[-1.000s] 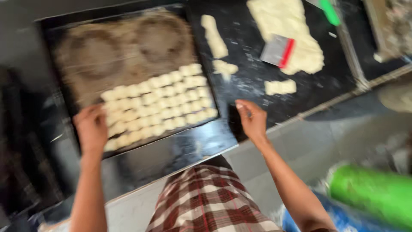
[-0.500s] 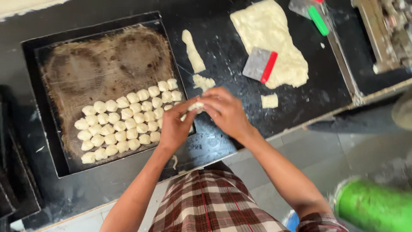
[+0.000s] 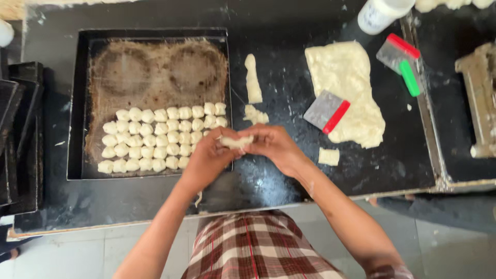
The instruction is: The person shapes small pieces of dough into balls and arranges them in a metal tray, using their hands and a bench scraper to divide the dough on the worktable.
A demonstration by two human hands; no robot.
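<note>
Dough piece (image 3: 236, 141) pinched between left hand (image 3: 209, 160) and right hand (image 3: 276, 147), fingertips of both closed narrowly on it, just above the near right corner of the baking tray (image 3: 77, 103). Small, pale, stretched slightly between the two grips.

Handling, judged: soft, light, pliable; probably tacky, likely to deform or tear under a hard pull. Best taken at its ends with fingertips, light pressure, as held here.

Counts:
- Shaped dough balls (image 3: 160, 137) in the near half of the tray: four rows, roughly thirty-odd; exact number not certain, the near right end hidden by the left hand.
- Far half of the tray: bare, two round brown marks.
- Loose dough on the counter (image 3: 268, 181): one large flattened slab (image 3: 346, 88) towards the right edge, one long strip (image 3: 252, 77) beside the tray's right rim, one small lump (image 3: 256, 114) below it, one cut square (image 3: 328, 156) near the right wrist.
- Scrapers: two. One with red handle (image 3: 326, 111) lying on the slab; one with red and green handle (image 3: 399, 59) near the far right corner.
- One white container (image 3: 380, 13) at the far edge, partly out of view.
- Dark stacked trays (image 3: 18, 134) at the left edge; number cannot be told.
</note>
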